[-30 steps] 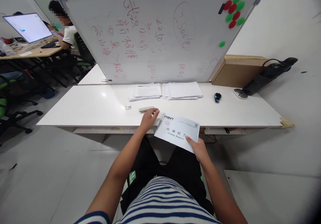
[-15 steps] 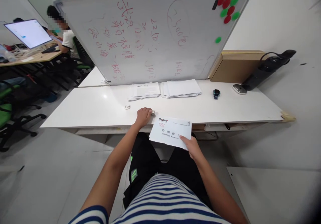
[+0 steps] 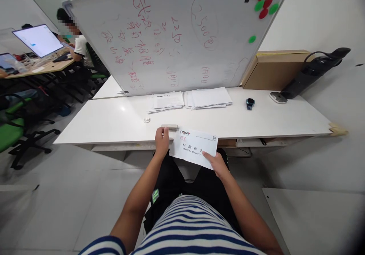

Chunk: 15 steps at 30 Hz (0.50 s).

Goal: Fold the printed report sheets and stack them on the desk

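My right hand (image 3: 218,164) grips the lower right corner of a white printed report (image 3: 196,142), thumb on top and the other fingers hidden beneath. The sheets read "Testing Report" under a PONY logo and tilt over my lap at the desk's front edge. My left hand (image 3: 162,141) is at that edge, left of the report, fingers partly bent and a small gap showing between the tips. Nothing shows in it. Just beyond its fingertips a grey stapler (image 3: 170,126) lies on the desk; whether they touch it is unclear.
Two paper stacks, left (image 3: 168,101) and right (image 3: 211,98), lie before a whiteboard (image 3: 182,38). A small white object (image 3: 146,120), a watch (image 3: 249,103), a mouse (image 3: 278,98), a black bottle (image 3: 313,72) and a cardboard box (image 3: 273,72) are on the desk (image 3: 99,121). A person (image 3: 81,49) sits far left.
My left hand has come off the stapler and drawn back toward the desk edge, so the stapler now shows lengthwise. My right hand still holds the report in nearly the same place.
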Each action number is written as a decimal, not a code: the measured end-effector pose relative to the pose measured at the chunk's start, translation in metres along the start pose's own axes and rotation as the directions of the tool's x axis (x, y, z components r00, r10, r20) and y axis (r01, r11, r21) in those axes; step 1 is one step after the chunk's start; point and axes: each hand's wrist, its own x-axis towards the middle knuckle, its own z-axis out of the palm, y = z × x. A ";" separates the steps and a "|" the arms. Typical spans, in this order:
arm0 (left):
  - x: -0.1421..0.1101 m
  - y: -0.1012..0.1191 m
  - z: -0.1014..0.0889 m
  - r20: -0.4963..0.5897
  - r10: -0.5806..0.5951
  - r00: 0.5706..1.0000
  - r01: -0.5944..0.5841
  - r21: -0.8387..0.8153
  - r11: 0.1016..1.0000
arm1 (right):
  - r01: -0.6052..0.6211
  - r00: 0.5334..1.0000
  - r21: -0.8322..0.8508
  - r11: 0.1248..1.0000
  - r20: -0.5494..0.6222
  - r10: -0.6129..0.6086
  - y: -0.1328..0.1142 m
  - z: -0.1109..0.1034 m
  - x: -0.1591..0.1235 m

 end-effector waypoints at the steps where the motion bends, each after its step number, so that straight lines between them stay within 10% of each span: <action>1: -0.017 -0.007 -0.002 0.034 -0.130 0.991 0.132 -0.076 0.988 | 0.002 1.000 -0.026 1.000 0.015 -0.002 0.002 -0.004 -0.003; 4: -0.060 -0.027 -0.010 0.297 -0.440 0.847 0.518 -0.282 0.808 | 0.007 0.995 -0.124 0.992 0.101 0.006 0.007 -0.017 -0.013; 8: -0.080 -0.029 -0.024 0.746 -0.344 0.571 0.742 -0.290 0.604 | 0.021 0.979 -0.290 0.957 0.199 0.039 0.002 -0.028 -0.024; 10: -0.072 -0.016 -0.027 0.772 -0.267 0.577 0.684 -0.277 0.675 | 0.088 0.983 -0.354 0.931 0.184 -0.023 -0.010 -0.029 -0.023; 15: -0.024 0.038 -0.002 0.633 0.019 0.774 0.247 -0.330 0.911 | 0.326 0.933 -0.407 0.854 -0.005 -0.359 -0.066 -0.027 0.005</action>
